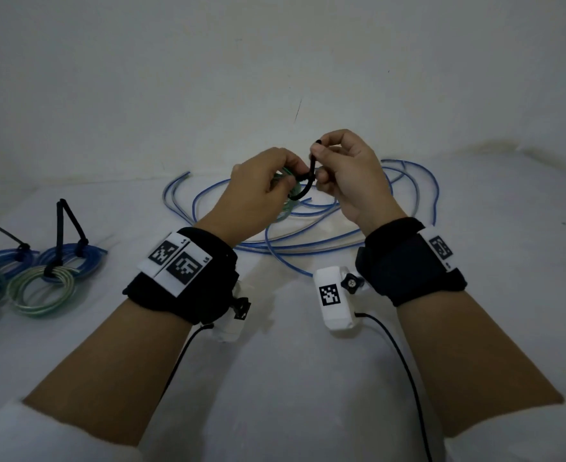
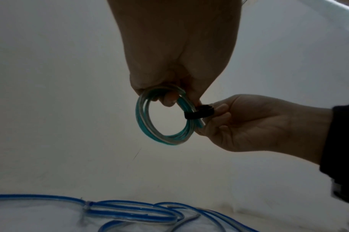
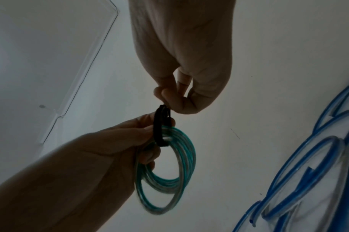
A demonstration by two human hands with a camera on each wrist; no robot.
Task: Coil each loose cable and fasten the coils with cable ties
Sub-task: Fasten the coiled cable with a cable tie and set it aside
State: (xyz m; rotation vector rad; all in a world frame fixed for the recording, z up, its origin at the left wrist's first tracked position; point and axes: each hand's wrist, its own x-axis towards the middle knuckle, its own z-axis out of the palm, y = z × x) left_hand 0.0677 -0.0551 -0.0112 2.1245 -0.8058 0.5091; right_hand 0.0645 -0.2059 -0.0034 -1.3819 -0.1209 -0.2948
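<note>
My left hand (image 1: 268, 181) grips a small coil of green-and-clear cable (image 2: 163, 136), held above the white table; the coil (image 3: 169, 180) hangs below the fingers. A black cable tie (image 1: 305, 186) is looped round the coil's strands (image 2: 197, 113). My right hand (image 1: 335, 168) pinches the tie's free end between thumb and fingers, just right of the left hand; the tie (image 3: 159, 125) runs from those fingertips down to the coil. In the head view the coil is mostly hidden behind the left hand.
A long loose blue-and-clear cable (image 1: 308, 241) sprawls on the white table (image 1: 275, 378) beyond and under my hands. At the left edge lie several finished coils (image 1: 41, 288) bound with black ties (image 1: 63, 228). A white wall (image 1: 275, 61) rises behind.
</note>
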